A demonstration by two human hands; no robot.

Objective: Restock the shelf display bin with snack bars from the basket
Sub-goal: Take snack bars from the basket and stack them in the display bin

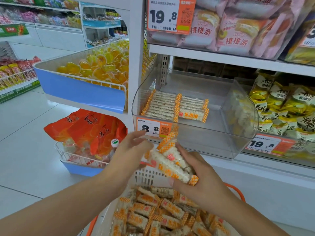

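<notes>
Nearest, the basket (pixel 146 176) brims with loose snack bars (pixel 170 210). Above it both hands share a held bunch of bars (pixel 172 160): the right hand (pixel 202 178) curls round its near end, the left hand (pixel 129 150) seems to press its far-left side, fingers blurred. Farther back, the clear display bin (pixel 238 116) holds two neat rows of bars (pixel 175 106) at its left.

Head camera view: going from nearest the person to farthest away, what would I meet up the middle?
White plastic basket full of orange-and-white snack bars → handful of wrapped snack bars held between the left hand and right hand → orange 8.8 price tag → clear plastic display bin with neat rows of bars.
</notes>
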